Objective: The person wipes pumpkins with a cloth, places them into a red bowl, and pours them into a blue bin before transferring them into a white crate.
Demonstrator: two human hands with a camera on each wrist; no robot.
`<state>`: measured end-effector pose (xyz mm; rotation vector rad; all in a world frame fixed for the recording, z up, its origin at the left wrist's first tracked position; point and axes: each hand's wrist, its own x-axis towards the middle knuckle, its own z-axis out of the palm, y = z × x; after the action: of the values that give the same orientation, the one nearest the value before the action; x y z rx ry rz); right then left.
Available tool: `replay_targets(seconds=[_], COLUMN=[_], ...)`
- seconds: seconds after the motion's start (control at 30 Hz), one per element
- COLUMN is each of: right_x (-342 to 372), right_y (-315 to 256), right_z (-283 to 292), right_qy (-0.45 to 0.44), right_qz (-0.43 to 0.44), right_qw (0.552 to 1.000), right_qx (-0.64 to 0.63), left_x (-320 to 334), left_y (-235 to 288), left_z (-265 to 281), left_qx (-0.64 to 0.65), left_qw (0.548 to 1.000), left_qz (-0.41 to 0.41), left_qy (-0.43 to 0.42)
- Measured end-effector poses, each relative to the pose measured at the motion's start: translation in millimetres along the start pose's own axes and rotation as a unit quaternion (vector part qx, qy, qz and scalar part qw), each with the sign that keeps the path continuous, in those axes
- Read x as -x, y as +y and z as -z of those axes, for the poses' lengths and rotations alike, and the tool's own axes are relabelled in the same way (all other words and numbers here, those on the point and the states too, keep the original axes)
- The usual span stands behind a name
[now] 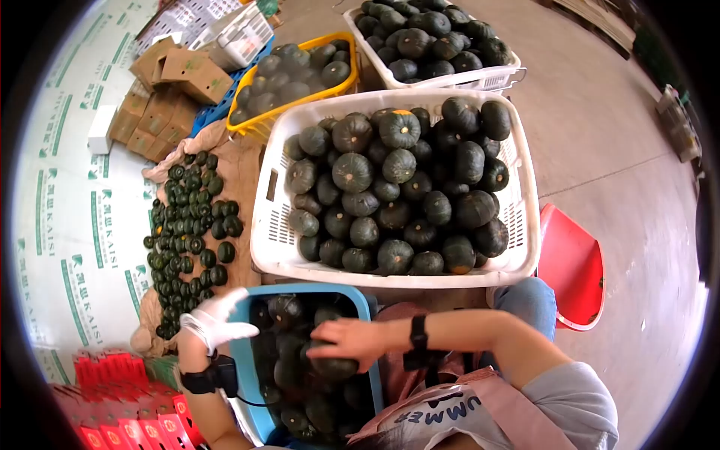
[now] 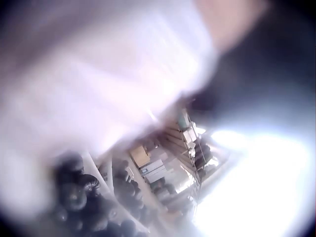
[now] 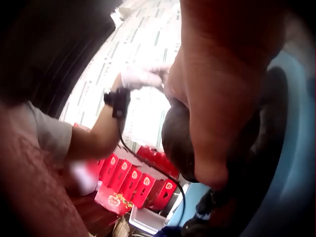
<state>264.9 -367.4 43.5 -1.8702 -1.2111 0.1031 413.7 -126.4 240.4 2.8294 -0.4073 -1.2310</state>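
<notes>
One right hand (image 1: 351,337) clamps its fingers on one squash (image 1: 334,366); one left hand (image 1: 217,321), fingers apart.

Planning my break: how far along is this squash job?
Likely done: small green squashes laid on brown cloth. In hand: a round dark green squash, in the bare right hand, at the blue plastic tub. Apparently remaining: squashes inside the tub. Status of the white plastic basket: unclear.

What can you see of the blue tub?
The blue tub looks like rigid plastic, with rounded corners and a thick rim. It stands upright beside the large white crate, holding many dark green squashes. The right hand grips one squash over it; the gloved left hand is at its left rim, contact unclear. Base hidden.
</notes>
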Motion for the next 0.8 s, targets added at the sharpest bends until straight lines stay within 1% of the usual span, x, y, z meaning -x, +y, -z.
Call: replay_targets(seconds=[0.03,0.07,0.1,0.13,0.17,0.2,0.23,0.27,0.3,0.33,0.37,0.4,0.43,0.47,0.5,0.57,0.6,0.63,0.67,0.7,0.73,0.77,0.8], right_x=[2,6,10,14,17,22,26,32,42,50,58,67,75,80,74,74,74,75,81,83,79,75,66], right_y=[5,16,26,34,48,50,59,74,97,118,136,153,172,191,194,210,208,205,201,200,184,158,130], right_z=[-21,-23,-25,-23,-2,35,76,112,136,157,174,186,197,194,192,178,174,177,179,177,172,170,164], right_qy=[0.038,0.039,0.045,0.048,0.067,0.079,0.243,0.360,0.403,0.392,0.379,0.315,0.247,0.269,0.319,0.341,0.361,0.353,0.361,0.363,0.369,0.387,0.386], right_qz=[0.016,0.012,0.042,0.074,0.049,-0.082,-0.116,-0.183,-0.307,-0.393,-0.476,-0.521,-0.562,-0.552,-0.558,-0.536,-0.515,-0.525,-0.503,-0.481,-0.431,-0.389,-0.299], right_qw=[0.999,0.999,0.998,0.996,0.996,0.992,0.954,0.899,0.825,0.777,0.720,0.746,0.763,0.778,0.757,0.747,0.748,0.751,0.767,0.785,0.814,0.829,0.863], right_qx=[0.005,0.010,0.018,0.026,-0.022,0.060,0.134,0.167,0.251,0.295,0.335,0.270,0.202,0.132,0.115,0.195,0.212,0.190,0.169,0.144,0.127,0.108,0.126], left_x=[-7,-16,-30,-51,-72,-108,-143,-187,-222,-256,-266,-283,-316,-322,-336,-340,-341,-330,-321,-313,-295,-279,-224], left_y=[-5,9,31,65,94,111,127,141,157,178,204,217,221,242,249,242,239,229,223,204,187,166,147], left_z=[9,24,46,61,75,74,73,58,46,34,24,8,-19,-36,-49,-56,-55,-48,-42,-36,-30,-33,-32], left_qx=[-0.050,-0.078,-0.105,-0.075,-0.044,-0.046,-0.047,-0.025,-0.047,-0.077,-0.058,0.048,0.118,0.185,0.216,0.236,0.232,0.225,0.262,0.287,0.323,0.323,0.309], left_qw=[0.993,0.988,0.981,0.983,0.984,0.982,0.980,0.966,0.948,0.964,0.980,0.986,0.966,0.941,0.907,0.891,0.891,0.892,0.902,0.904,0.902,0.889,0.871], left_qz=[-0.079,-0.104,-0.128,-0.150,-0.170,-0.171,-0.173,-0.219,-0.259,-0.171,-0.097,-0.067,-0.063,0.009,0.025,-0.017,-0.043,-0.058,-0.036,-0.071,-0.136,-0.221,-0.300], left_qy=[0.071,0.086,0.102,0.073,0.044,0.064,0.083,0.135,0.180,0.190,0.165,0.148,0.222,0.283,0.360,0.386,0.387,0.387,0.341,0.308,0.253,0.238,0.235])
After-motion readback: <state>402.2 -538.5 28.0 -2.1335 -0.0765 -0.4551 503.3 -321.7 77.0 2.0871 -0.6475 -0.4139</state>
